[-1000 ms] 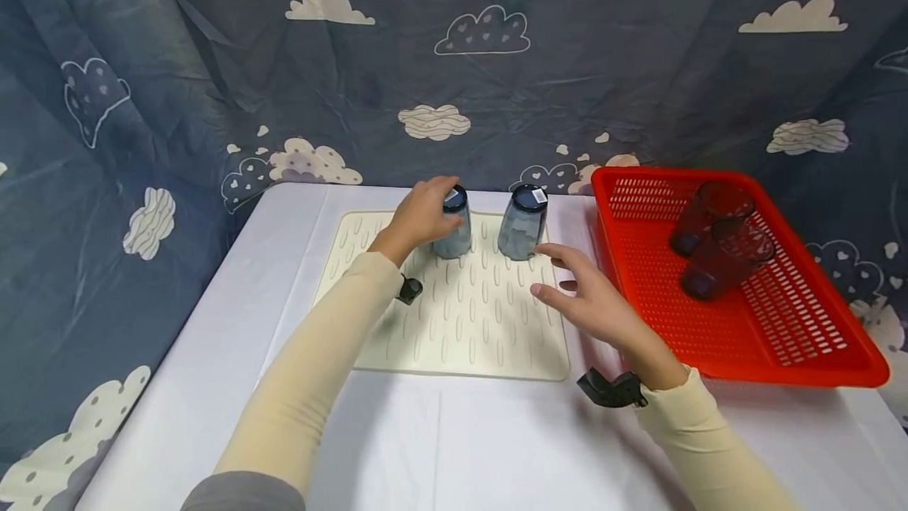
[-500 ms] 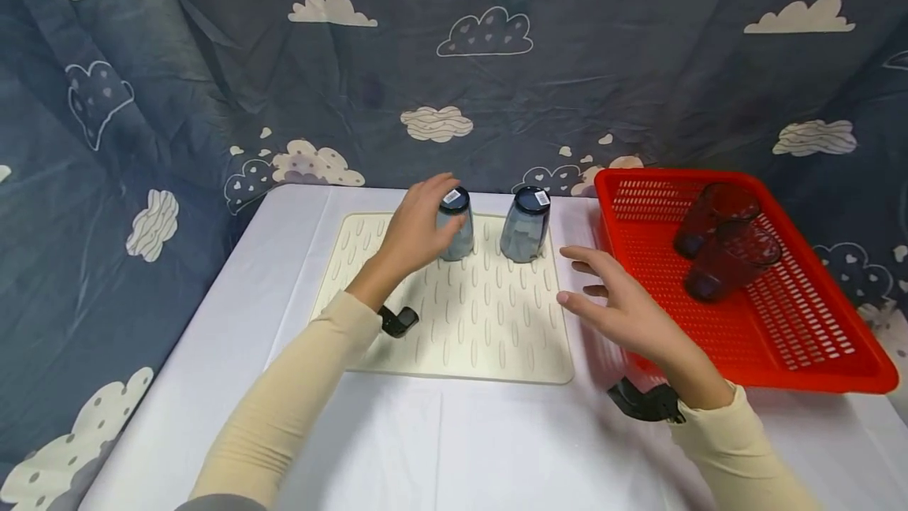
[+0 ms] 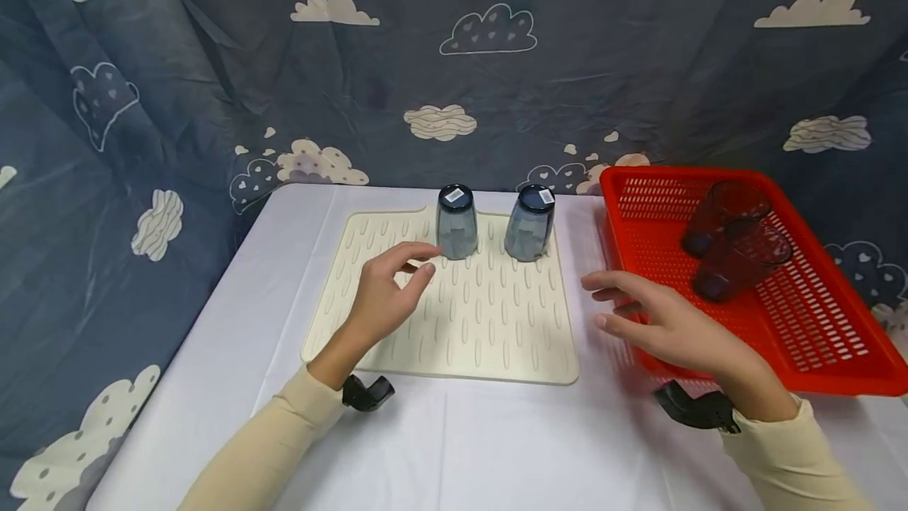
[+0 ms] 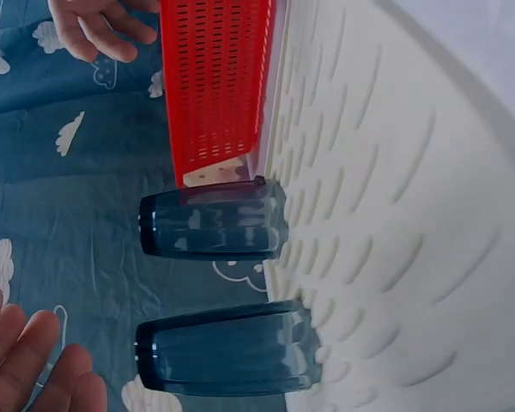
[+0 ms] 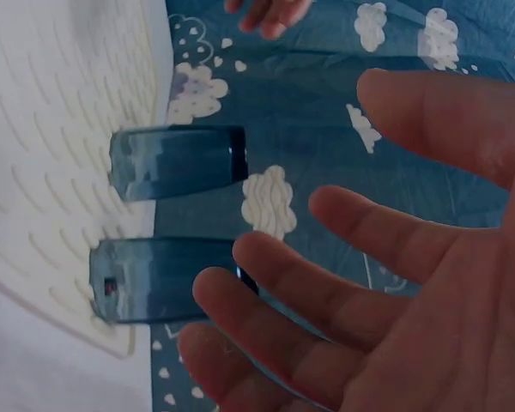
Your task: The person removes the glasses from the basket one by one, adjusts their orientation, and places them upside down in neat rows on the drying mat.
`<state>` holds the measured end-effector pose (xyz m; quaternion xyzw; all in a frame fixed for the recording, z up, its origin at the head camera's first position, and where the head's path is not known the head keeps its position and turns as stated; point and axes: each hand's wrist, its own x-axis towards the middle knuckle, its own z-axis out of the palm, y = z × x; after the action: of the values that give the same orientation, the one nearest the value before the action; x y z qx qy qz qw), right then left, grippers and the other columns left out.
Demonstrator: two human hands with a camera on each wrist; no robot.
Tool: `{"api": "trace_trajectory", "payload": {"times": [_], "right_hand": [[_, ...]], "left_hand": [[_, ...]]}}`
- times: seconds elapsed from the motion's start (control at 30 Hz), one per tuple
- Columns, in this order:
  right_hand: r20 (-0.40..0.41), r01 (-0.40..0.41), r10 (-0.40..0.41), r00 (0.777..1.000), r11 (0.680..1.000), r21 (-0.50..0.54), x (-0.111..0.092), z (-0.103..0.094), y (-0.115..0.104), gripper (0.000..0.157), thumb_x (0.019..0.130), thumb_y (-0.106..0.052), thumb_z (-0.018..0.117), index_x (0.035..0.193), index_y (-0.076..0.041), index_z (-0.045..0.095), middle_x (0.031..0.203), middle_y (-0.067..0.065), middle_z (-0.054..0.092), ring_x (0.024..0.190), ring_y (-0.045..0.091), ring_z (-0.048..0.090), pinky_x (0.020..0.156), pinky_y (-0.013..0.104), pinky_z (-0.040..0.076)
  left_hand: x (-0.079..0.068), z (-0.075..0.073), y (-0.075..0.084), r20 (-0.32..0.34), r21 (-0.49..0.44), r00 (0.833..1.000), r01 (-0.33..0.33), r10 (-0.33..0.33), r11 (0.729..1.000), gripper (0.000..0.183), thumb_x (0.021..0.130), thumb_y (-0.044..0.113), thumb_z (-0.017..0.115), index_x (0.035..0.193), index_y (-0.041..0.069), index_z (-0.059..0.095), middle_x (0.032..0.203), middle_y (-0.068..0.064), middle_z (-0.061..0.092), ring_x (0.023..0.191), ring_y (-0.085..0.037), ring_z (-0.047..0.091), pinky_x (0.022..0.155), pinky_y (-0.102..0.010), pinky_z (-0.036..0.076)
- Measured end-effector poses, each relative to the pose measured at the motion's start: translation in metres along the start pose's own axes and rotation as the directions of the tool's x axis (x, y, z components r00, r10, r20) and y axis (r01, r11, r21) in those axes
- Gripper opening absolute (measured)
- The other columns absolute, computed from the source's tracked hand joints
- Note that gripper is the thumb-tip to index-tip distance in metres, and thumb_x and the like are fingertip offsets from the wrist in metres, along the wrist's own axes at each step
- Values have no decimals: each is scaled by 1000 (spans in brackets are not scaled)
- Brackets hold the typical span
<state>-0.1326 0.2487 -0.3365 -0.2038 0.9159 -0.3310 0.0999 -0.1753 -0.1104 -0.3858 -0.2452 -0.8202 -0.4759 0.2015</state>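
Two blue glasses stand upside down at the back of a cream ribbed drying mat (image 3: 461,337). The left glass (image 3: 457,224) and the right glass (image 3: 530,225) each carry a white label on the upturned base. My left hand (image 3: 386,290) hovers over the mat in front of the left glass, fingers relaxed and holding nothing. Off the mat's right side, my right hand (image 3: 663,322) hangs loosely in the air by the basket's near left edge, with nothing in it. In the right wrist view its fingers (image 5: 326,300) are spread and overlap one glass.
A red plastic basket (image 3: 766,373) stands at the right with two clear glasses, the nearer glass (image 3: 741,262) leaning inside. A white cloth (image 3: 496,448) covers the table. Behind hangs a dark blue curtain (image 3: 397,61) with cloud prints.
My left hand has come away from the left glass, moving back toward me. My right hand has drawn off to the right, away from the right glass. Both glasses stay in place.
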Motion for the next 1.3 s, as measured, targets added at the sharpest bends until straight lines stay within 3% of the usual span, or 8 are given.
{"api": "trace_trajectory", "payload": {"times": [0.27, 0.43, 0.63, 0.73, 0.87, 0.97, 1.03, 1.3], "right_hand": [[-37, -8, 7, 999, 999, -53, -14, -24, 15, 50, 93, -27, 69, 139, -15, 53, 135, 11, 61, 115, 29, 62, 82, 21, 56], [-79, -11, 3, 997, 995, -102, -24, -44, 39, 48, 92, -20, 70, 137, -12, 55, 131, 15, 63, 108, -5, 58, 81, 10, 50], [-177, -16, -2, 984, 995, -101, -29, -64, 59, 47, 92, -13, 69, 137, -9, 55, 122, -21, 59, 98, -26, 49, 75, 0, 45], [-219, -82, 54, 974, 989, -122, -28, -74, 63, 48, 93, -18, 70, 137, -7, 55, 124, -10, 63, 93, -28, 46, 70, -1, 44], [-255, -217, 165, 953, 957, -191, -25, -91, 67, 55, 95, -30, 67, 139, -3, 50, 131, 28, 57, 98, 4, 64, 73, 17, 54], [-267, -282, 222, 938, 935, -215, -25, -103, 72, 59, 97, -33, 64, 142, 1, 45, 132, 34, 51, 106, 45, 58, 79, 52, 58], [-267, -306, 243, 933, 924, -227, -25, -108, 76, 62, 98, -34, 61, 143, 4, 42, 133, 36, 47, 111, 54, 50, 83, 71, 47], [-334, -389, 290, 897, 877, -282, -21, -117, 99, 69, 98, -35, 60, 145, 8, 32, 143, 44, 29, 126, 61, 27, 96, 79, 25]], "left_hand": [[-14, -1, -4, -20, -26, 998, 61, -62, 998, 23, 92, 3, 64, 113, 8, 71, 112, -8, 74, 100, -22, 70, 79, -32, 59], [-21, -7, -6, -34, -29, 995, 94, -95, 995, 22, 93, 3, 64, 113, 8, 71, 111, -8, 74, 97, -22, 70, 79, -35, 59], [-19, -11, -6, 86, -12, 970, 231, -229, 973, 29, 94, 9, 64, 123, 8, 65, 123, -10, 69, 111, -27, 67, 92, -43, 57], [-18, -9, -5, 146, -23, 951, 280, -274, 960, 34, 96, 12, 64, 129, 7, 61, 129, -11, 66, 118, -29, 65, 99, -44, 54], [-18, -6, -2, 169, -92, 936, 325, -307, 941, 41, 97, 13, 62, 137, 6, 54, 133, -13, 64, 120, -30, 63, 101, -47, 52], [-19, -5, -1, 176, -139, 925, 361, -336, 922, 47, 98, 13, 61, 142, 6, 48, 136, -15, 62, 120, -31, 63, 101, -50, 51], [-20, -4, -1, 177, -158, 917, 385, -358, 909, 49, 98, 12, 61, 144, 7, 46, 137, -15, 61, 120, -32, 63, 102, -51, 50], [-19, 3, -2, 163, -242, 897, 440, -411, 865, 46, 98, 11, 61, 142, 9, 50, 137, -13, 62, 120, -30, 63, 104, -45, 50]]}}
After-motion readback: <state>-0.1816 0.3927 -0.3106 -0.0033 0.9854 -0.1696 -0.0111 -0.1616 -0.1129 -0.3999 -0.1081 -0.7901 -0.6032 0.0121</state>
